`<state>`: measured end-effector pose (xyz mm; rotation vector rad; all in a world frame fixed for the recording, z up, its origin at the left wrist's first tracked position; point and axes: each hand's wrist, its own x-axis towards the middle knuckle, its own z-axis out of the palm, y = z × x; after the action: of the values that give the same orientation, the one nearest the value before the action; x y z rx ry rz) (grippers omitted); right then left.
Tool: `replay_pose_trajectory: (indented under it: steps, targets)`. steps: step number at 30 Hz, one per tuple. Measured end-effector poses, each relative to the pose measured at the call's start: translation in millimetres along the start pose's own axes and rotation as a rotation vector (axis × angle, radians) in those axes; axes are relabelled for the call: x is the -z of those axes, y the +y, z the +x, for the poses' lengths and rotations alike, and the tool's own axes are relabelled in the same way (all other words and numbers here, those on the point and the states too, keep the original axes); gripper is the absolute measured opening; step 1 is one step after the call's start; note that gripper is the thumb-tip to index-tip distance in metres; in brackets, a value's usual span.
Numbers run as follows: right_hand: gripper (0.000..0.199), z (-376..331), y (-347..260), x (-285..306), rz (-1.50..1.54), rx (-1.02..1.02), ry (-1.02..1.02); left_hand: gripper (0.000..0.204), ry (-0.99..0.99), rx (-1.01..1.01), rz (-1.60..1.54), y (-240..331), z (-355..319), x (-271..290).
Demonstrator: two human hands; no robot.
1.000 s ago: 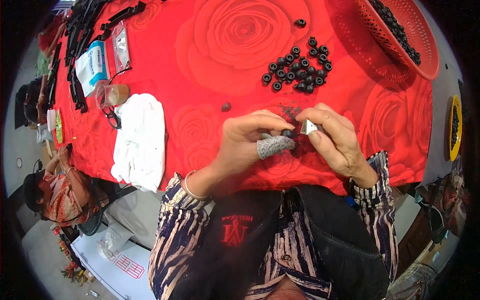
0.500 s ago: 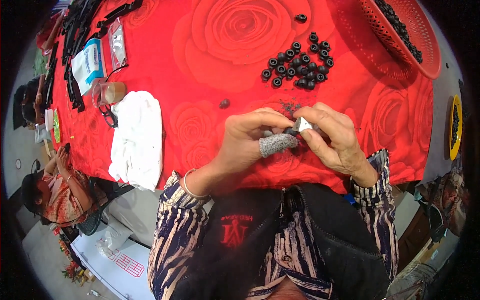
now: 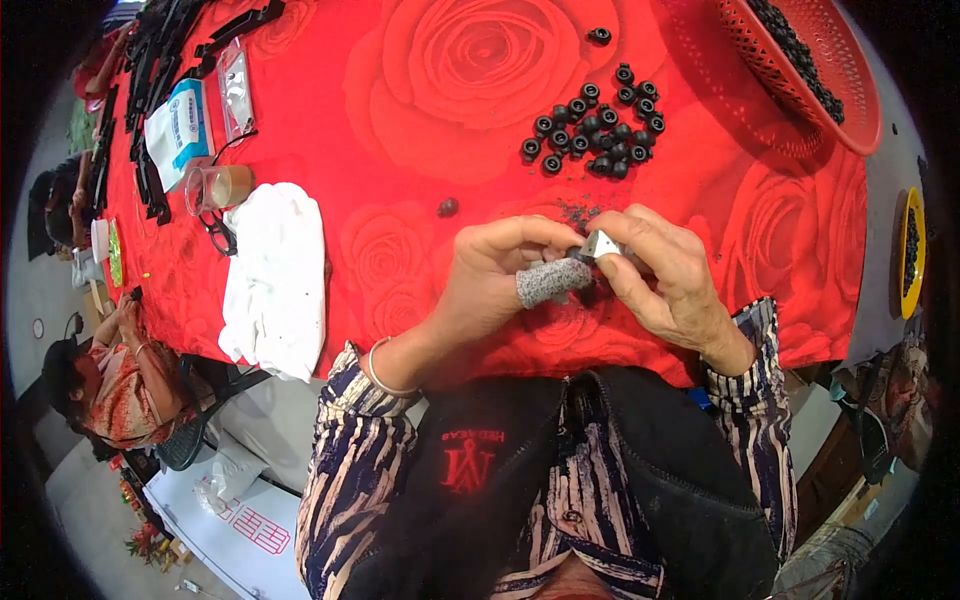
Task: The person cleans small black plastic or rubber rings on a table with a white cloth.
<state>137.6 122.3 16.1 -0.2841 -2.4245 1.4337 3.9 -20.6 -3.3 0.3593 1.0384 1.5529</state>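
My left hand (image 3: 500, 285) wears a grey knitted finger cot (image 3: 550, 281) on the thumb and pinches a small black rubber part (image 3: 580, 255) at its fingertips. My right hand (image 3: 660, 275) holds a small metal blade (image 3: 602, 243) against that part. Both hands hover over the near edge of the red rose-patterned tablecloth (image 3: 420, 120). A cluster of several black round rubber parts (image 3: 595, 125) lies just beyond the hands. One stray black part (image 3: 447, 207) sits to the left of them, and another (image 3: 599, 36) lies farther off.
A red mesh basket (image 3: 800, 60) with black parts stands at the far right. A white cloth (image 3: 275, 275), a glass cup (image 3: 215, 187), a blue-white packet (image 3: 178, 120) and black strips (image 3: 150, 60) lie left. A yellow dish (image 3: 908, 250) sits right. Another person (image 3: 95, 380) sits at lower left.
My hands stay nearly in place, with the fingers shifting slightly around the small part. The view has shifted a little.
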Motion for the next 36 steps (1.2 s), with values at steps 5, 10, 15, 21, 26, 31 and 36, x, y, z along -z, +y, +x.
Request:
replay_pose_trajectory:
  steps: [5, 10, 15, 21, 26, 31, 36]
  targets:
    - [0.02, -0.6, 1.1, -0.4, -0.007, 0.011, 0.016, 0.024, -0.013, 0.035, 0.003, 1.2, -0.4, 1.0]
    - [0.02, 0.1, 2.2, 0.2, -0.033, 0.023, 0.013, 0.025, 0.002, 0.025, 0.01, 1.9, -1.4, -2.5]
    - [0.019, -0.5, 4.0, -1.0, -0.056, 0.036, 0.017, 0.022, -0.027, -0.003, 0.031, -3.3, -1.4, 0.7]
    - [0.02, -0.5, 4.0, 0.4, -0.077, 0.045, 0.0, 0.022, -0.003, 0.016, 0.033, -3.5, -3.2, -3.0]
    - [0.019, -0.6, 6.2, 1.3, -0.081, 0.044, -0.011, 0.021, -0.021, 0.023, 0.041, -5.3, -3.4, -1.1]
    - [0.018, 0.4, 7.8, 3.2, -0.091, 0.044, -0.04, 0.02, -0.01, 0.037, 0.07, -5.6, -2.6, -1.8]
    - [0.017, -2.0, 6.2, -2.9, -0.049, 0.05, 0.002, 0.02, 0.041, -0.017, 0.072, -10.2, -0.8, -2.5]
